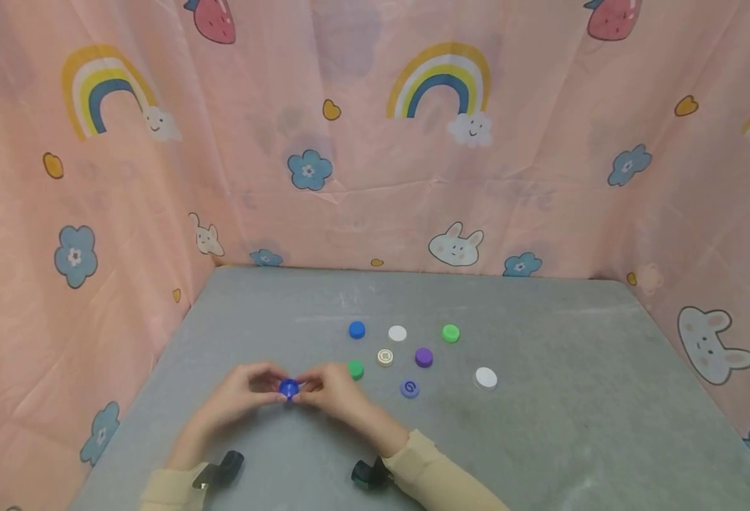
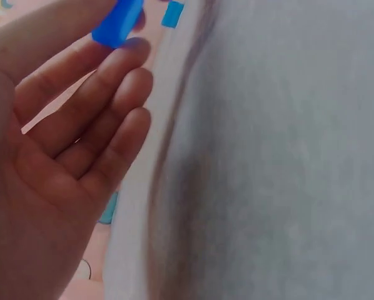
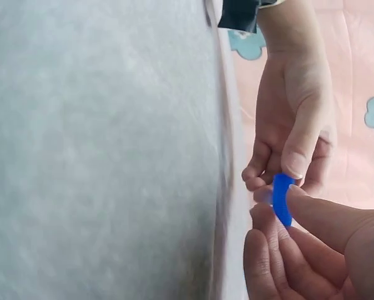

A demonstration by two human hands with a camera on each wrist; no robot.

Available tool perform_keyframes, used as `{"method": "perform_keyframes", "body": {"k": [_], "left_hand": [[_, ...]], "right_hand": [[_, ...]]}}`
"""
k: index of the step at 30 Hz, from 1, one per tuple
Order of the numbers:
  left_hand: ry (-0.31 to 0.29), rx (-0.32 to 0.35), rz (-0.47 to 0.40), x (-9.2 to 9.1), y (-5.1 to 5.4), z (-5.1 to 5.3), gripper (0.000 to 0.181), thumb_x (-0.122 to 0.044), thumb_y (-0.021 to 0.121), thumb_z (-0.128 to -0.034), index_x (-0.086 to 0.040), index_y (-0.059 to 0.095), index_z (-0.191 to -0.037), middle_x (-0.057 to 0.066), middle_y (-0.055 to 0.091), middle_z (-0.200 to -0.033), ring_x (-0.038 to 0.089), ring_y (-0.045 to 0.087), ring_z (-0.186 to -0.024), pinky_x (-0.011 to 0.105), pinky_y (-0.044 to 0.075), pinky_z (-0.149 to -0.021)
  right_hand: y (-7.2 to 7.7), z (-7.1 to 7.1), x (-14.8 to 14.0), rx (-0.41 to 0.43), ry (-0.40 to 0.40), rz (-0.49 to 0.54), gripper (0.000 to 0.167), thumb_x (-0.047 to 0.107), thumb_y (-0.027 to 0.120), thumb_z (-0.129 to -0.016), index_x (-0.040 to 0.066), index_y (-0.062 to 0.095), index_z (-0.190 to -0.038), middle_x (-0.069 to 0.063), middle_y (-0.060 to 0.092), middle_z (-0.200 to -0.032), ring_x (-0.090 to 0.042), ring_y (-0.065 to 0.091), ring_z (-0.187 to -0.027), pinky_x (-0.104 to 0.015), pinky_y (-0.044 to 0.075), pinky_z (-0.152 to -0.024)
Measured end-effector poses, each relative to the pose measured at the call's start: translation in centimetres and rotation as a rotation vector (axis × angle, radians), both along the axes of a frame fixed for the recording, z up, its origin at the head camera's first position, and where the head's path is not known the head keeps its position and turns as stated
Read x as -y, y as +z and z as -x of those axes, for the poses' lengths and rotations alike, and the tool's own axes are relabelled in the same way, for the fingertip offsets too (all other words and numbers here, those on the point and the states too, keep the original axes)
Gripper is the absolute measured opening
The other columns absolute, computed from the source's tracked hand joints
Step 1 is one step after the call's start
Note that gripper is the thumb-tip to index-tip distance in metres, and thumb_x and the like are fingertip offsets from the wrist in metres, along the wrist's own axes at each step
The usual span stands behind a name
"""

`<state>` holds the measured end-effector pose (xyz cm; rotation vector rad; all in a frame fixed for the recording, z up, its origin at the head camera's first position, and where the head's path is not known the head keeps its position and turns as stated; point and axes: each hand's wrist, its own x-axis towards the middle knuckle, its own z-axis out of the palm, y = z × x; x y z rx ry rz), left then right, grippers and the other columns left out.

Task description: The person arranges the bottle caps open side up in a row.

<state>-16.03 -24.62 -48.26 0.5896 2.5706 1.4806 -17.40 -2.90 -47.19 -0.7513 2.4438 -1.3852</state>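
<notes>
Blue cap [image 1: 289, 389] sat between a person's two hands over the left part of the grey worktop [image 1: 572, 440], the left hand [image 1: 239, 392] pinching one side and the right hand [image 1: 338, 392] gripping the other with thumb and fingers. Just beyond the right hand lay a green cap [image 1: 356, 369]. Farther right, a purple cap [image 1: 423, 357] and a white disc [image 1: 486, 377] rested apart from both hands.

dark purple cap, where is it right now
In the head view, the dark purple cap lies on the grey table right of centre, just right of the cream cap and beyond the lilac cap.
</notes>
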Motion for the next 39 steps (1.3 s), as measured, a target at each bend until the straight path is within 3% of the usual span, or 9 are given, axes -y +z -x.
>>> {"method": "perform_keyframes", "body": {"k": [7,17,23,30,39], "left_hand": [[-0.037,0.007,0.007,0.8,-0.1,-0.2,0.028,-0.019,0.076,-0.0794,-0.008,0.069,-0.104,0.007,0.07,-0.097,0.01,0.065,-0.085,0.023,0.051,-0.076],[-0.109,-0.05,0.009,1.7,-0.2,-0.7,0.029,-0.016,0.077,-0.0776,-0.004,0.071,-0.103,0.009,0.069,-0.09,0.011,0.063,-0.08,0.023,0.051,-0.072],[-0.113,-0.033,0.049,2.0,-0.5,-0.8,0.031,-0.019,0.078,-0.0772,-0.003,0.071,-0.103,0.008,0.068,-0.087,0.004,0.06,-0.077,0.022,0.05,-0.069],[-0.119,-0.068,0.083,2.3,-0.6,-1.0,0.029,-0.018,0.078,-0.0769,-0.005,0.072,-0.102,0.005,0.069,-0.086,0.005,0.06,-0.077,0.022,0.05,-0.069],[-0.13,-0.051,0.121,2.4,-0.2,-1.1,0.03,-0.019,0.078,-0.0769,-0.004,0.072,-0.101,0.004,0.07,-0.089,0.004,0.061,-0.079,0.022,0.051,-0.071]], "right_hand": [[-0.4,-0.3,0.4,0.026,0.031,-0.027,0.028,0.011,0.077,-0.078,0.001,0.072,-0.103,-0.005,0.072,-0.079,0.002,0.055,-0.06,-0.015,0.046,-0.053],[-0.8,-0.8,0.9,0.06,0.087,-0.068,0.032,0.01,0.077,-0.077,0.0,0.07,-0.107,-0.001,0.072,-0.078,0.003,0.058,-0.064,-0.013,0.046,-0.058],[-0.4,-1.1,1.0,0.1,0.083,-0.073,0.034,0.012,0.078,-0.077,0.0,0.07,-0.108,-0.003,0.073,-0.081,0.002,0.06,-0.066,-0.013,0.046,-0.06],[-0.4,-1.1,1.3,0.121,0.091,-0.099,0.033,0.013,0.078,-0.077,0.001,0.071,-0.106,-0.002,0.073,-0.08,0.003,0.054,-0.062,-0.014,0.045,-0.055],[-0.1,-1.4,1.5,0.17,0.087,-0.092,0.031,0.011,0.078,-0.076,0.0,0.071,-0.105,-0.003,0.073,-0.079,0.001,0.054,-0.061,-0.015,0.045,-0.055]]}}
